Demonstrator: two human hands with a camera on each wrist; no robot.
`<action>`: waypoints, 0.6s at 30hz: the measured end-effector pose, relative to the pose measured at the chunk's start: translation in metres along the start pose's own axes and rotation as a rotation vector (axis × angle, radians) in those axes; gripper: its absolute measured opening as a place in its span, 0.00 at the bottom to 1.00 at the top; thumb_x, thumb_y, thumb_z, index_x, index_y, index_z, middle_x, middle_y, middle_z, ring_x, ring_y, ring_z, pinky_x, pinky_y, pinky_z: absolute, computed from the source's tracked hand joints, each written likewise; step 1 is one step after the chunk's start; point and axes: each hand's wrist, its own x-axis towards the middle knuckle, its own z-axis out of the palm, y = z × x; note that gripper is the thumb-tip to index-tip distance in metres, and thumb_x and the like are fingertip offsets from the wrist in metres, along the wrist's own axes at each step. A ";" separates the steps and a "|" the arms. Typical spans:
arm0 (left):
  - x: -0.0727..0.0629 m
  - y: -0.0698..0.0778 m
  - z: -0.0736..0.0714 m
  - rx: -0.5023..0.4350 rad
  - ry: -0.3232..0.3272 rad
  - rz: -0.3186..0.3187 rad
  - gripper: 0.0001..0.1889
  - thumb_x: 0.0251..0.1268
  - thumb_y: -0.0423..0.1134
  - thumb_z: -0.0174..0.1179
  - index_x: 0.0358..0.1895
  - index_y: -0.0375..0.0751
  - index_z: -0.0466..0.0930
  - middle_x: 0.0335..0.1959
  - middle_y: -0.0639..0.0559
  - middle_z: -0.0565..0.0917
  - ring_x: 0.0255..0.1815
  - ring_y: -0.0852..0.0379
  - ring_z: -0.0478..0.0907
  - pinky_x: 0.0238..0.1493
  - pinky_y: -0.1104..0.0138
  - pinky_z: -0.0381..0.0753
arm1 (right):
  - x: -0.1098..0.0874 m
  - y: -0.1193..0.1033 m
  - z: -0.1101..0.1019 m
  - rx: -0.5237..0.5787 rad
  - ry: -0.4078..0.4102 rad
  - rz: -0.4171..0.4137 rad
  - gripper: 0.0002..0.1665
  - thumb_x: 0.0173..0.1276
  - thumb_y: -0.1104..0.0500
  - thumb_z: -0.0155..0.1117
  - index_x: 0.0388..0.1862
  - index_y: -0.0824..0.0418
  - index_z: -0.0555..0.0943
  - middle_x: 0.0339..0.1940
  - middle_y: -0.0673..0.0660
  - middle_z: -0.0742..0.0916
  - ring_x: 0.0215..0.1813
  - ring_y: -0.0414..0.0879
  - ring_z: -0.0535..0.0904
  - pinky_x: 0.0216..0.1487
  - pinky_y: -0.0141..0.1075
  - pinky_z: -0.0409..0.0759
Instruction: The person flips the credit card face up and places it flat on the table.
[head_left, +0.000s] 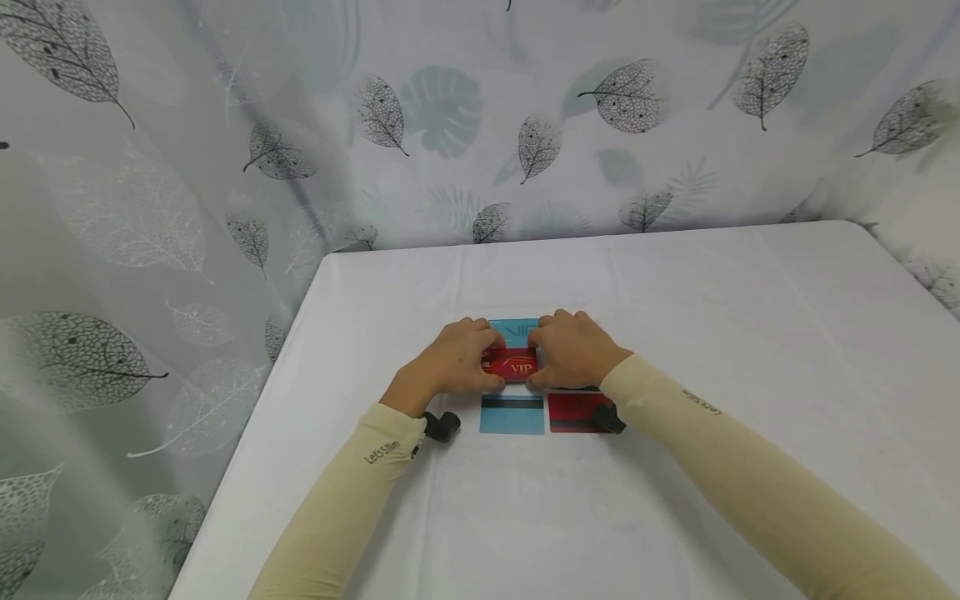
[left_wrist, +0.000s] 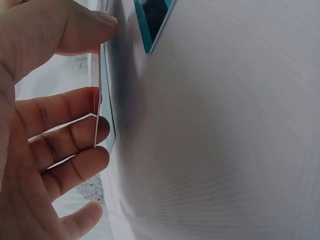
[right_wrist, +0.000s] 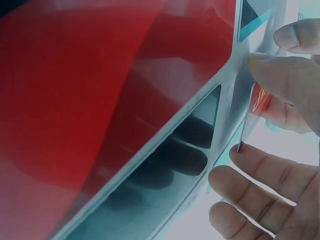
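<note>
Both hands hold a red VIP card (head_left: 519, 365) by its left and right ends, thumbs at the near edge. My left hand (head_left: 459, 357) grips one end; the left wrist view shows the card (left_wrist: 97, 102) edge-on between thumb and fingers, slightly off the tabletop. At the other end my right hand (head_left: 576, 350) pinches it, with gold lettering visible on the card (right_wrist: 260, 97). A light-blue VIP card (head_left: 513, 331) lies just beyond. Below the right hand, a dark card (right_wrist: 172, 162) reflects the fingers; the head view shows little but its near edge.
Nearer the person lie a blue card with a black stripe (head_left: 512, 422) and a red striped card (head_left: 572, 407), side by side. The right wrist camera partly covers the red one. A white cloth (head_left: 720, 333) covers the table, and a leaf-print curtain (head_left: 450, 183) hangs behind.
</note>
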 end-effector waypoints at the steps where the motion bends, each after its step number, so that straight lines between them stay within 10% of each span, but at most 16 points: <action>1: 0.000 0.000 0.000 0.004 0.002 0.001 0.27 0.59 0.54 0.71 0.59 0.47 0.84 0.49 0.54 0.82 0.48 0.56 0.73 0.50 0.62 0.76 | 0.000 0.000 0.000 -0.005 -0.002 -0.001 0.28 0.57 0.37 0.77 0.46 0.55 0.88 0.42 0.54 0.87 0.44 0.50 0.78 0.44 0.46 0.76; 18: -0.005 0.000 0.000 0.048 0.013 -0.005 0.27 0.59 0.55 0.71 0.60 0.48 0.83 0.47 0.55 0.80 0.47 0.57 0.72 0.52 0.60 0.75 | 0.003 -0.004 0.002 -0.034 -0.001 0.007 0.29 0.56 0.36 0.77 0.47 0.55 0.89 0.45 0.56 0.87 0.46 0.52 0.79 0.48 0.49 0.77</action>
